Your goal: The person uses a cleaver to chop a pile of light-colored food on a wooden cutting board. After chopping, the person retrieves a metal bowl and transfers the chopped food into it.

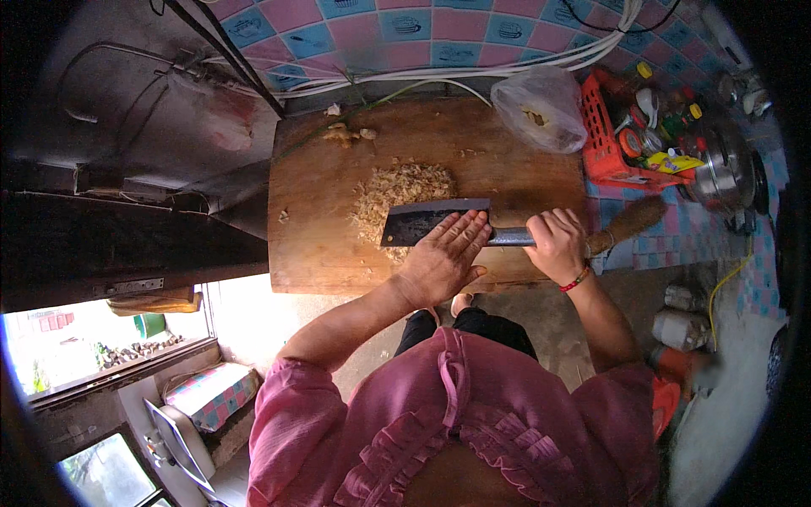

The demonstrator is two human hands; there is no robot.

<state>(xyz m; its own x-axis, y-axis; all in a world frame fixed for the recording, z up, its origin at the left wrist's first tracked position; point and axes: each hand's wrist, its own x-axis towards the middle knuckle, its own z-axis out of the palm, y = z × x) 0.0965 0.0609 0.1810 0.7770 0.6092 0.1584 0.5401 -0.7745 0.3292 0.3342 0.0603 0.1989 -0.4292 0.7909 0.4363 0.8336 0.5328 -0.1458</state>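
Observation:
My right hand (557, 244) is closed around the handle of a cleaver (405, 228) with a dark, broad blade. My left hand (443, 260) lies palm down on the flat of that blade, fingers extended and thumb apart. Beneath and beyond the blade spreads a heap of finely chopped pale-brown food (405, 184), possibly minced ginger or garlic. The blade hides part of the heap. All of this rests on a large wooden cutting board (317, 215). A knob of ginger (340, 134) and what looks like a garlic clove (367, 134) lie at its far left.
At the board's far right corner sits a clear plastic bag (538, 114). A red plastic basket (599, 136) of bottles and jars stands beside it, near a metal pot (728, 168). A bristle brush (633, 218) lies by my right hand. White cables (443, 75) run along the tiled wall.

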